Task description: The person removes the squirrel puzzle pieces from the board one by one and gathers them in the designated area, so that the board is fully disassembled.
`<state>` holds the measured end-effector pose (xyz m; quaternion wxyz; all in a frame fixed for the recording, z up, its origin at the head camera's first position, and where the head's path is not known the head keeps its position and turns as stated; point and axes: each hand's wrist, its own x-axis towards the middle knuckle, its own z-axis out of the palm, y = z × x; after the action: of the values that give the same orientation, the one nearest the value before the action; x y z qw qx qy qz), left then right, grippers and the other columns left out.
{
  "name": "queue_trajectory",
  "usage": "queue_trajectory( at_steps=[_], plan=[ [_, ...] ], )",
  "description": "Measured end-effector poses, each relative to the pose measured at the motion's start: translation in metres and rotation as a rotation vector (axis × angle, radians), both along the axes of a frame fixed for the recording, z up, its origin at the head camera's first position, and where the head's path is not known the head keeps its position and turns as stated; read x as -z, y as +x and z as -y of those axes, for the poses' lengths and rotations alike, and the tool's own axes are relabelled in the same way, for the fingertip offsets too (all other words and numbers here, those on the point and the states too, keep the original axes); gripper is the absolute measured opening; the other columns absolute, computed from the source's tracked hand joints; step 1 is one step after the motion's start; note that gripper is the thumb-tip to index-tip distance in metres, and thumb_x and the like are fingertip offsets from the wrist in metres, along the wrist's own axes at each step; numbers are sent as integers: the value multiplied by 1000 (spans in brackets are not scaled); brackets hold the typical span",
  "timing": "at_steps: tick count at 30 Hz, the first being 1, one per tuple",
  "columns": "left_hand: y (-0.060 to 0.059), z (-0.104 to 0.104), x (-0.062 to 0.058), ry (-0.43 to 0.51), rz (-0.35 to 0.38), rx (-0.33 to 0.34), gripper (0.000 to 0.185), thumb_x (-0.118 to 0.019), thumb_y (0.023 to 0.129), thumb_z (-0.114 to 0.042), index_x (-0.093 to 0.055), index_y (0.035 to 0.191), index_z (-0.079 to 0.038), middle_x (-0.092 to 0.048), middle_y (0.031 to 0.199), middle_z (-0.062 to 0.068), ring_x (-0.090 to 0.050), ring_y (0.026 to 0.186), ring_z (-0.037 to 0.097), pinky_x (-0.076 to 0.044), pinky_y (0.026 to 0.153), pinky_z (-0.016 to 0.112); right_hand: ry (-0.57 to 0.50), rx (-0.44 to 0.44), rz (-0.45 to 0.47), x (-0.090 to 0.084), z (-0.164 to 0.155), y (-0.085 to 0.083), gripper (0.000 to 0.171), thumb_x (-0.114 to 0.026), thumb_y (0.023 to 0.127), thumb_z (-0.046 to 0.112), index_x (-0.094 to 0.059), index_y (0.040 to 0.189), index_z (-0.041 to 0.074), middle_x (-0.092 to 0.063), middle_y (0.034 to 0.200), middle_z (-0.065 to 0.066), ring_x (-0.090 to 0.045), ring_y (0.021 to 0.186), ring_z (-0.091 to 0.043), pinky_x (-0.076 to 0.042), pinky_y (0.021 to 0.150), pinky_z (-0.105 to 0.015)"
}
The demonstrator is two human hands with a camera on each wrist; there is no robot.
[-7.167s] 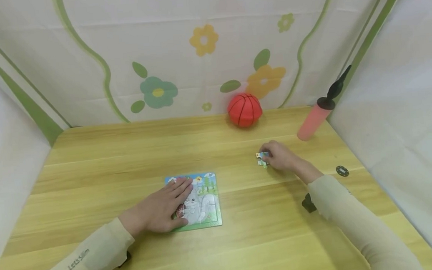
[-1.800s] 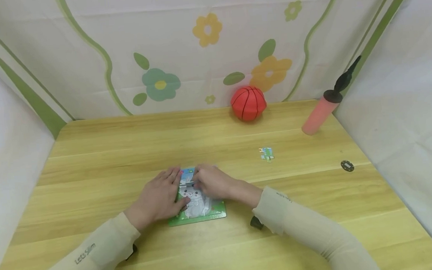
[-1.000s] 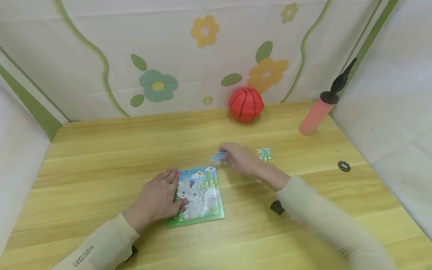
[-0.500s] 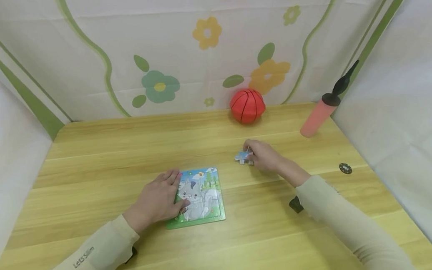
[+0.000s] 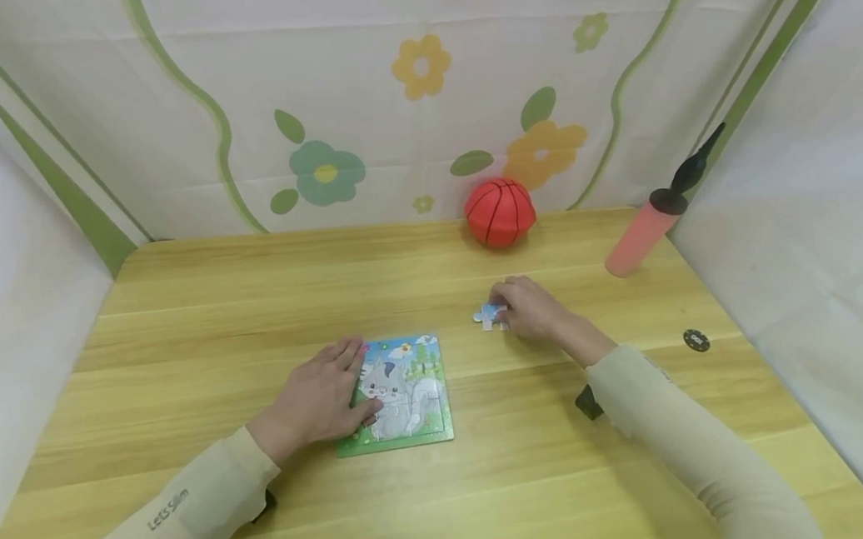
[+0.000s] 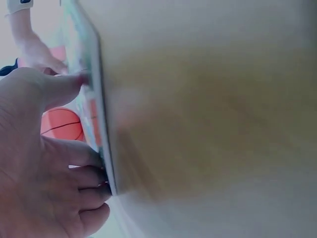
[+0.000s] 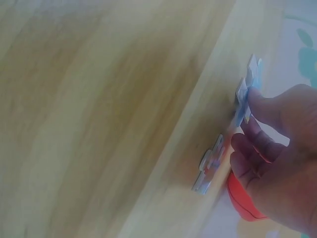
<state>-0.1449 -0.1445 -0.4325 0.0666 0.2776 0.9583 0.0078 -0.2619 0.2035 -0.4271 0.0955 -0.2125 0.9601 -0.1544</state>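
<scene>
A square jigsaw puzzle (image 5: pixel 404 397) with a grey squirrel-like animal lies on the table. My left hand (image 5: pixel 316 401) rests on its left edge, fingers extended and thumb across the picture; the left wrist view shows the thumb (image 6: pixel 62 89) on the board's face. Right of and beyond the puzzle, my right hand (image 5: pixel 535 311) pinches a light-blue jigsaw piece (image 5: pixel 487 313) between thumb and fingers. In the right wrist view that blue piece (image 7: pixel 243 99) is tilted. A second jigsaw piece (image 7: pixel 209 166) lies on the table beside the hand; my right hand hides it in the head view.
A red basketball-patterned ball (image 5: pixel 500 213) sits at the table's back edge. To the right stand a pink hand pump (image 5: pixel 641 234) with a black nozzle and a black round chip (image 5: pixel 696 340). Flowered white cloth (image 5: pixel 358 82) walls the back and sides.
From over the puzzle, my right hand has moved right with the blue jigsaw piece, and now covers the green-tree piece in the head view. My left hand has stayed on the board.
</scene>
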Motion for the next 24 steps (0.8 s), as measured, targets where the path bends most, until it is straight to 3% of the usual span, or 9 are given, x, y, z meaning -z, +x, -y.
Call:
queue_trajectory(
  at_steps=[9, 15, 20, 24],
  plan=[
    [-2, 3, -3, 19, 46, 19, 87, -56, 100, -58, -43, 152, 11, -40, 163, 27, -40, 154, 42, -38, 127, 50, -4, -4, 12, 3, -1, -1, 20, -69, 97, 7, -71, 116, 1, -70, 110, -15, -62, 110, -33, -53, 102, -49],
    [0, 9, 1, 48, 36, 27, 90, -52, 100, -61, -41, 154, 9, -37, 165, 27, -36, 156, 43, -37, 128, 52, -16, -6, -3, 3, 1, 1, 21, -68, 98, 8, -69, 118, 0, -68, 112, -16, -61, 112, -34, -54, 103, -49],
    [-1, 14, 0, 85, 21, 13, 95, -54, 98, -64, -36, 156, 9, -31, 168, 28, -31, 158, 44, -33, 129, 53, -73, -43, -107, 0, 16, 3, 29, -59, 103, 12, -65, 127, -3, -67, 122, -21, -61, 119, -38, -54, 106, -51],
    [-2, 22, -5, 100, 46, -1, 107, -55, 94, -71, -29, 159, 10, -24, 170, 28, -25, 160, 45, -29, 131, 55, -105, -116, -180, -5, 49, 12, 33, -61, 102, 13, -66, 130, -4, -68, 127, -22, -61, 124, -38, -51, 112, -51]
  ],
)
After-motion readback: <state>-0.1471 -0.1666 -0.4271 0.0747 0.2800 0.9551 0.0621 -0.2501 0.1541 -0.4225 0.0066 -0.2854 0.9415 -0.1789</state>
